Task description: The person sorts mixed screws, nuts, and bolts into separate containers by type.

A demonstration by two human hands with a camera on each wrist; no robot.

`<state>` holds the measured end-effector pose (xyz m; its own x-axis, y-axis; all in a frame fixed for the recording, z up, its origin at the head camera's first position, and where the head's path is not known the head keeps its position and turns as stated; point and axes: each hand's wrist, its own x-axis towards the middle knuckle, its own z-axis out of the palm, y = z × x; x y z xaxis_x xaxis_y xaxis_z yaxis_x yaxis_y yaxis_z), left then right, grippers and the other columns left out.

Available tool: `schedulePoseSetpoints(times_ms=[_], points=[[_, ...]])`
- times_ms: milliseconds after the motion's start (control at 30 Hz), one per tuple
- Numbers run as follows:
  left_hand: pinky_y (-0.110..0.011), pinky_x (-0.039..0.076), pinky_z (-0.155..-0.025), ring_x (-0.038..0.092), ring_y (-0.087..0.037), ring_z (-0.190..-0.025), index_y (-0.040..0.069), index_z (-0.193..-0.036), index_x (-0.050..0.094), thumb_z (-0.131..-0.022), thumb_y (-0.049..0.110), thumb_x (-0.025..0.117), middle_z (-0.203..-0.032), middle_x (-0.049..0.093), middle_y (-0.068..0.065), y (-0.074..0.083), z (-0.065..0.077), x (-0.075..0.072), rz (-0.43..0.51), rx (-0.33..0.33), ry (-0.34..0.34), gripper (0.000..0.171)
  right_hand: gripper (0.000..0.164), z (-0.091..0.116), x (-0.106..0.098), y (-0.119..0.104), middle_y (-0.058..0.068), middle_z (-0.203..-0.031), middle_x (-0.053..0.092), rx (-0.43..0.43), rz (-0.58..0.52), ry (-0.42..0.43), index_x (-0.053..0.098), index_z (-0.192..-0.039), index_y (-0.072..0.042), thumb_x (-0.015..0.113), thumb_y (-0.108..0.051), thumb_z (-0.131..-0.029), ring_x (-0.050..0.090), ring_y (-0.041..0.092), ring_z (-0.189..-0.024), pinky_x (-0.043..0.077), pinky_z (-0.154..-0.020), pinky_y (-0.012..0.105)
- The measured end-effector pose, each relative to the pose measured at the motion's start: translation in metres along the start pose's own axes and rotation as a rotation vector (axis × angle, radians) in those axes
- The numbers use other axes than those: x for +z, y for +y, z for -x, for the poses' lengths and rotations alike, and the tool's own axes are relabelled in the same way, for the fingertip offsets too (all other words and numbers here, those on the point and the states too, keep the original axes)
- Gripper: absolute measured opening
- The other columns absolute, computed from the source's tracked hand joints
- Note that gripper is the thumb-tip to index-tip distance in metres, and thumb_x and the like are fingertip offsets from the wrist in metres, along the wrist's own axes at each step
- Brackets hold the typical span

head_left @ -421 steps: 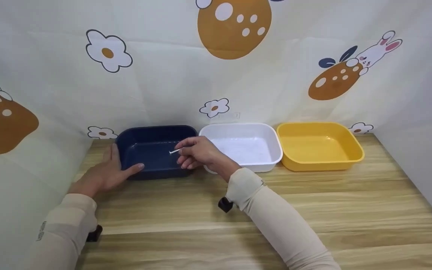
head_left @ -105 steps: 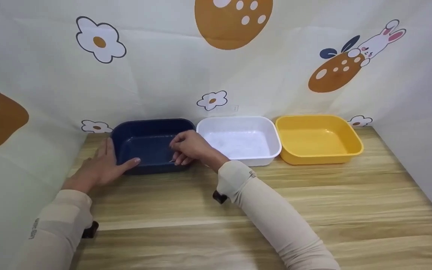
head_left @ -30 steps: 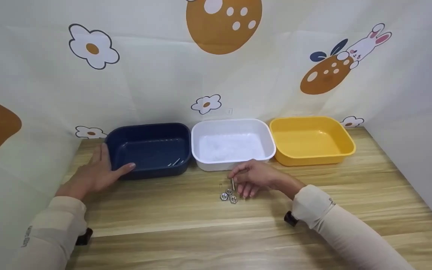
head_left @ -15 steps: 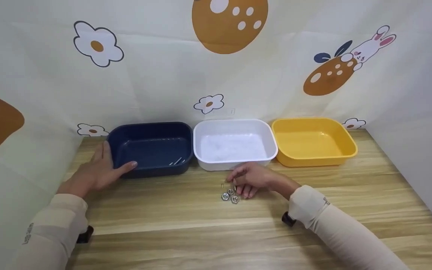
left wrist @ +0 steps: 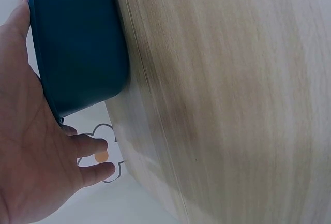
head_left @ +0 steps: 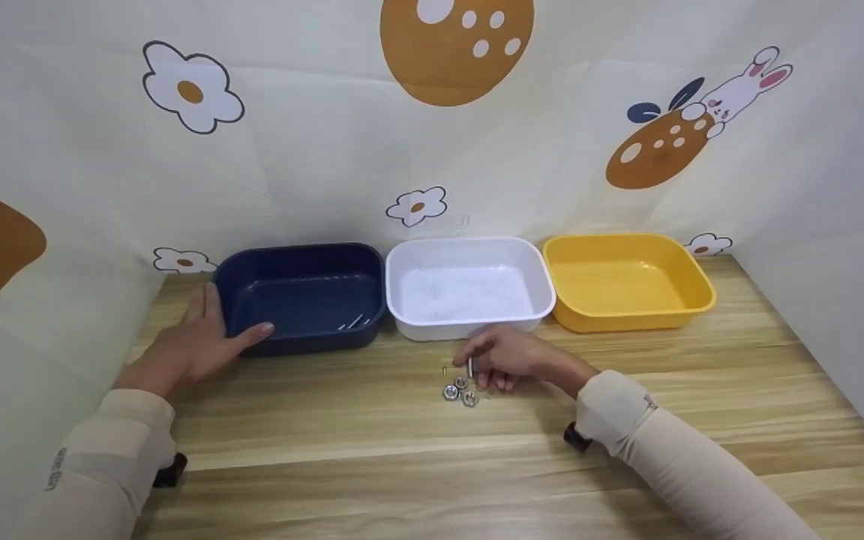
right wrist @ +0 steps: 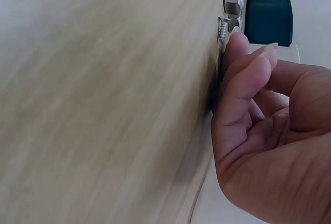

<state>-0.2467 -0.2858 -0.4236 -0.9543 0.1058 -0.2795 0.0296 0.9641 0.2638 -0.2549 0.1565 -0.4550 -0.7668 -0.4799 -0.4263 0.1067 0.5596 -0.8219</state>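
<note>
Head view shows a bench point(head_left: 372, 465) bearing three bins in a row; the navy bin point(head_left: 304, 346) stands left, the white bin point(head_left: 432, 331) in the middle, the yellow bin point(head_left: 627, 322) right; the left hand point(head_left: 196, 345) lies against the navy bin's left side, fingers straight and spread, thumb at the front rim; the right hand point(head_left: 511, 354) is low over the bench before the white bin, fingers bent; three nuts point(head_left: 451, 392) sit clustered near its fingertips; a screw point(head_left: 470, 367) is at those fingertips, whether pinched one cannot tell; thin metal pieces point(head_left: 355, 322) lie in the navy bin's front right corner; a tiny piece point(head_left: 445, 370) lies near the nuts.
</note>
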Motion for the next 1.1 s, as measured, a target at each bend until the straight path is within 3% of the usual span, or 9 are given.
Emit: schedulePoseSetpoints(times_ms=[233, 633, 1100], points=[[-0.073, 0.030, -0.098, 0.021, -0.066, -0.129, -0.017, -0.143, -0.020, -0.086, 0.082, 0.027, -0.150, -0.013, -0.042, 0.0002, 0.0007, 0.0007, 0.012, 0.001, -0.006, 0.123, 0.027, -0.0013, -0.0011, -0.0002, 0.007, -0.062, 0.064, -0.016, 0.063, 0.004, 0.074, -0.108, -0.011, 0.057, 0.000, -0.089, 0.048, 0.008, -0.042, 0.042, -0.039, 0.020], [-0.073, 0.031, -0.097, 0.022, -0.068, -0.127, -0.015, -0.143, -0.022, -0.086, 0.082, 0.027, -0.151, -0.015, -0.041, 0.0006, -0.0003, -0.0022, 0.012, 0.006, -0.005, 0.123, 0.023, -0.0040, 0.0030, -0.0004, 0.004, -0.055, 0.061, -0.071, 0.076, 0.047, 0.074, -0.100, -0.007, 0.059, 0.003, -0.085, 0.045, 0.007, -0.039, 0.037, -0.036, 0.019], [-0.072, 0.034, -0.096, 0.024, -0.067, -0.127, -0.015, -0.142, -0.023, -0.086, 0.083, 0.025, -0.151, -0.015, -0.041, 0.0011, 0.0000, -0.0006, 0.007, 0.001, -0.024, 0.123, 0.012, -0.0060, 0.0061, 0.0072, 0.003, -0.053, 0.059, -0.063, -0.023, 0.060, 0.073, -0.099, -0.005, 0.067, -0.004, -0.088, 0.049, 0.007, -0.038, 0.041, -0.036, 0.020]])
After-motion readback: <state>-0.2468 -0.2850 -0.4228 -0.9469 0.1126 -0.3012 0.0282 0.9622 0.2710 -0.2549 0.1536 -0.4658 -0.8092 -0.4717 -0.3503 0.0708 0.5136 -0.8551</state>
